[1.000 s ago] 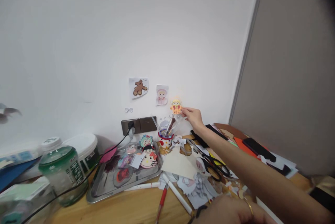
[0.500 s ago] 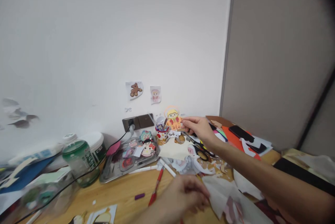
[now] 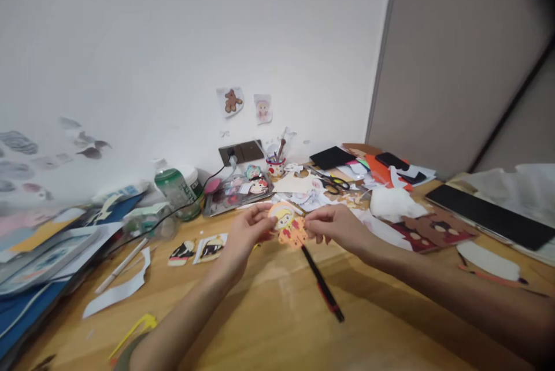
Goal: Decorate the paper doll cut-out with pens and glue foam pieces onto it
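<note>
Between my two hands is a paper cutout figure (image 3: 287,225) with yellow hair and an orange, patterned outfit. My left hand (image 3: 252,226) pinches its left edge with thumb and fingers. On the opposite edge, my right hand (image 3: 332,225) grips it the same way. The cutout hangs a little above the wooden table (image 3: 269,307). A black pen (image 3: 321,284) with a red stripe lies on the wood just below it, its upper end close under the figure. Left of my hands lie two small dark-and-cream cutouts, one of them on white paper (image 3: 211,248).
Scissors (image 3: 332,181) lie on paper scraps behind my hands. A metal tray (image 3: 221,203) of cutouts, a spotted pen cup (image 3: 276,167) and a green-capped-looking bottle (image 3: 176,189) line the wall. White stuffing (image 3: 396,203) and a black slab (image 3: 489,215) are at right; a pencil-like stick (image 3: 121,266) is at left.
My right hand has brought the cutout figure down from beside the pen cup toward me. My left hand has come up and taken its other edge. The view has tilted down.
</note>
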Demonstrator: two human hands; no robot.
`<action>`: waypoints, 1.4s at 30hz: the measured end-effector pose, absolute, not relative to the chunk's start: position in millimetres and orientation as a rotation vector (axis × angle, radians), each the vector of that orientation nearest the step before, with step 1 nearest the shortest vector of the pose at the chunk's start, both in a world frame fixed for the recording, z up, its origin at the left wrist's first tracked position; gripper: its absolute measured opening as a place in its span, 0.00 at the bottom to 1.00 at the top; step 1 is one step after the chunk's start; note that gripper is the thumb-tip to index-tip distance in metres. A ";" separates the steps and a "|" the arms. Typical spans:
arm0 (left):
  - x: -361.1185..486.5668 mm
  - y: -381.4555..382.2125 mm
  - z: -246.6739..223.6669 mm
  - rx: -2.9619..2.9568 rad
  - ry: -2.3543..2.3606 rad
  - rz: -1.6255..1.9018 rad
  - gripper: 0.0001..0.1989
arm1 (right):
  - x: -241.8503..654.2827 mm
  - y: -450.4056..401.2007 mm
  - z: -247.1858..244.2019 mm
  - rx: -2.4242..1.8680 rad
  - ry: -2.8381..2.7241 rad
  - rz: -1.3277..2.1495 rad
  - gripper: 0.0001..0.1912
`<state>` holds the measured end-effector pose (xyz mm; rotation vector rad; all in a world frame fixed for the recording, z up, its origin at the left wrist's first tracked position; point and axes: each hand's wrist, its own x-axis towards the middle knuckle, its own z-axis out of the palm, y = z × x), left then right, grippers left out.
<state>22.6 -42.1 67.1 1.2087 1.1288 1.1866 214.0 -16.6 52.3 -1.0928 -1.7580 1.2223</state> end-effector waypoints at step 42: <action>2.5 -97.9 0.9 2.120 1.436 0.322 0.33 | 231.3 -15.5 13.4 -0.161 -3.113 -0.464 0.09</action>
